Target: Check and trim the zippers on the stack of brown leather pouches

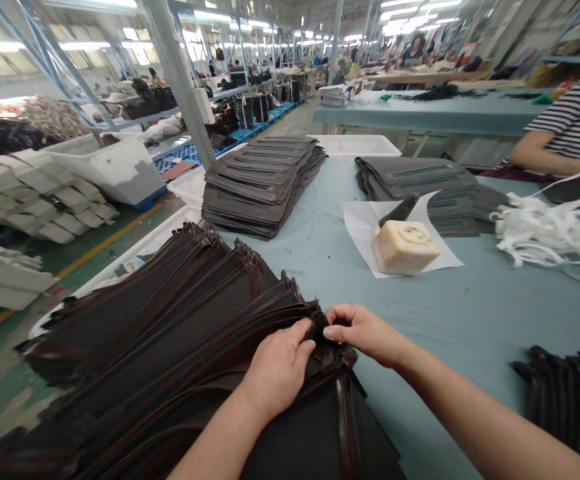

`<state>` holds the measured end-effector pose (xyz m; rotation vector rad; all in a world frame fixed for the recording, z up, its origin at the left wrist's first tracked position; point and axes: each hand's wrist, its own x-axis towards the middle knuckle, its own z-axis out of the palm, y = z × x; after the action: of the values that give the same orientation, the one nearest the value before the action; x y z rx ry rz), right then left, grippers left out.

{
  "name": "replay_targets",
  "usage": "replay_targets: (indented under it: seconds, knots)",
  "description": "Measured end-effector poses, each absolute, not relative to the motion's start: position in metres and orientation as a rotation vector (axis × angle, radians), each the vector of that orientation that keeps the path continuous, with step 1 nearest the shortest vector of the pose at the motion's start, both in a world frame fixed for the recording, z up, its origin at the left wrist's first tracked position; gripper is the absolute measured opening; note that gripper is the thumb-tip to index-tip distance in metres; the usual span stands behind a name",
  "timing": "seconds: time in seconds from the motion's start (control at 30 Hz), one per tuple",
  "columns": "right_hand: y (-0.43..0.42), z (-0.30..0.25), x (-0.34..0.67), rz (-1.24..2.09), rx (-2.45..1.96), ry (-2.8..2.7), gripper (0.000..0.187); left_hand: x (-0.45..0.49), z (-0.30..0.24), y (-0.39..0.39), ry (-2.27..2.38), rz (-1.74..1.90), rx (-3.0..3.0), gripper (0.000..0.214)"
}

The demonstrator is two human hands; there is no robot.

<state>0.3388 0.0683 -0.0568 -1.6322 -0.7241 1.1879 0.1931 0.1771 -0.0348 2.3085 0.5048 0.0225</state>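
A big fanned stack of dark brown, stitched leather-like pieces [170, 333] lies in front of me on the blue-grey table [470, 307]. My left hand [277, 367] rests on top of the stack with its fingers curled, pinching the corner of the uppermost piece. My right hand [363, 331] meets it from the right and pinches the same corner [320, 327] between thumb and fingers. Both hands are closed on that piece.
Two stacks of grey pieces [263, 183] [415, 177] lie farther back. A tan block [404, 247] sits on white paper beside a dark tool [400, 210]. White straps [545, 230] lie at right, near a person in a striped shirt [575, 120]. More dark pieces [570, 393] lie lower right.
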Motion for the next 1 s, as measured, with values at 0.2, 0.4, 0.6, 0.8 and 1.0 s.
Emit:
replay_targets:
  seconds: [0.2, 0.4, 0.6, 0.8, 1.0]
  knots:
    - [0.074, -0.043, 0.349, 0.789, -1.764, -0.842, 0.028, 0.195, -0.036, 0.173, 0.519, 0.039, 2.371, 0.033]
    - [0.094, -0.045, 0.352, 0.909, -1.67, -0.969, 0.034, 0.192, -0.039, 0.169, 0.383, 0.008, 2.544, 0.036]
    - [0.096, -0.067, 0.357, 0.786, -1.724, -0.605, 0.034, 0.188, -0.038, 0.162, 0.385, -0.015, 2.604, 0.039]
    - [0.053, -0.052, 0.34, 0.963, -1.8, -0.759, 0.028, 0.189, -0.038, 0.16, 0.408, -0.005, 2.574, 0.04]
    - [0.046, -0.053, 0.332, 1.218, -1.734, -0.748, 0.021, 0.186, -0.038, 0.156, 0.351, -0.016, 2.608, 0.038]
